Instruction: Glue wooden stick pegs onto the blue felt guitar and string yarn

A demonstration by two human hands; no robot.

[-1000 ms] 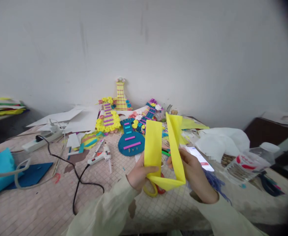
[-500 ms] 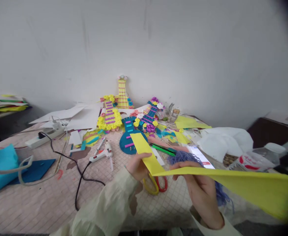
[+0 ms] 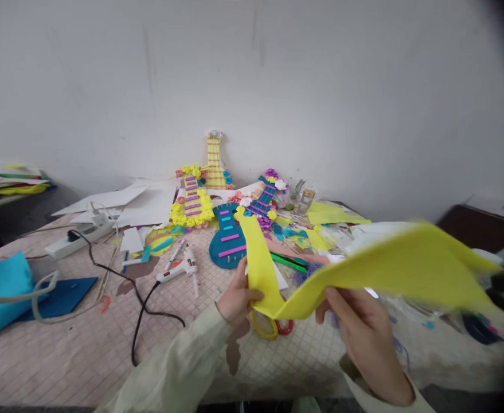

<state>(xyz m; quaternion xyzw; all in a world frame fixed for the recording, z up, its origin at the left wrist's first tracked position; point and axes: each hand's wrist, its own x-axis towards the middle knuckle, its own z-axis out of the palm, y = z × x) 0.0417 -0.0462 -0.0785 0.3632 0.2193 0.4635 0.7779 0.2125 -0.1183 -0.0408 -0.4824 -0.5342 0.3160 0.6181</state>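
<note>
A long yellow sheet (image 3: 303,295), which looks like paper or felt, is stretched between my two hands and sags in a bend at the middle. My left hand (image 3: 237,295) pinches its narrower left part, thumb in front. Farther right, my right hand (image 3: 361,327) grips the lower edge, and the wide end beyond it is blurred. Under the sheet lie scissors (image 3: 266,328) with a yellow and a red handle loop. Just behind it are a green utility knife (image 3: 288,262) and purple yarn (image 3: 305,275), partly covered.
A blue guitar-shaped piece (image 3: 223,244) with purple strips lies ahead, before several decorated pieces against the wall. To the left are a glue gun (image 3: 180,268), its black cord (image 3: 137,304), a power strip (image 3: 79,240) and blue sheets (image 3: 62,295). A glass jar (image 3: 306,201) stands behind.
The yellow sheet's right part has swung upward and now covers the bottle and white bag. Its left part stands more upright, and my right hand has shifted slightly right and down.
</note>
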